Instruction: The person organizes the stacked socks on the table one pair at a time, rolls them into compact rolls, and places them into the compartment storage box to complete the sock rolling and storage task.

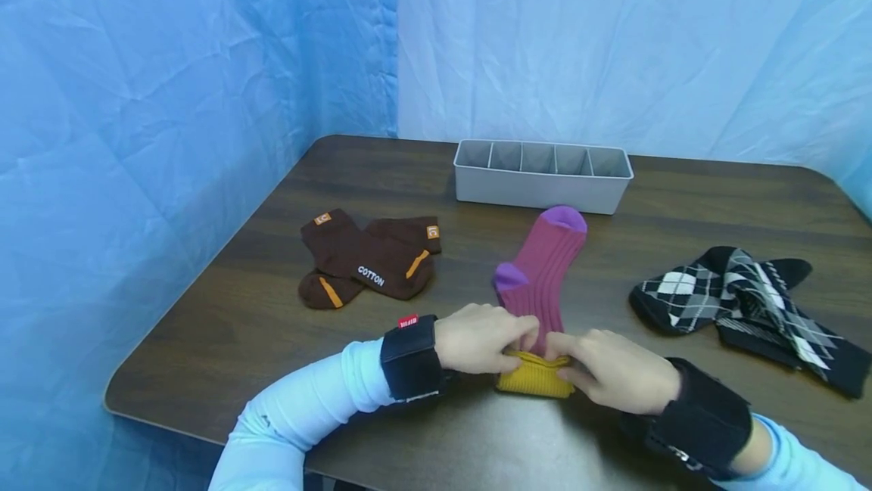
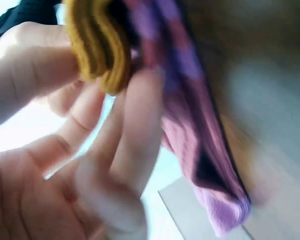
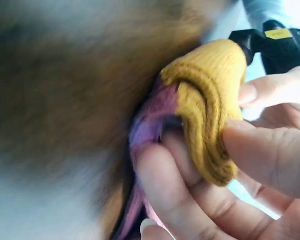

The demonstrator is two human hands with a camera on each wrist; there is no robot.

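right hand (image 1: 616,370) and left hand (image 1: 477,338), fingers on pink sock's (image 1: 541,268) yellow cuff (image 1: 534,375)

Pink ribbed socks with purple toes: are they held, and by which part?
Yes. The left hand and right hand both pinch the pink ribbed socks with purple toes at their mustard-yellow cuff.

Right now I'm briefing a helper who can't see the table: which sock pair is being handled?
On the dark wooden table, in front of the grey divided bin, lies the magenta sock pair between both hands. Unlike the brown and argyle pairs beside it, it has purple toes and a mustard-yellow cuff.
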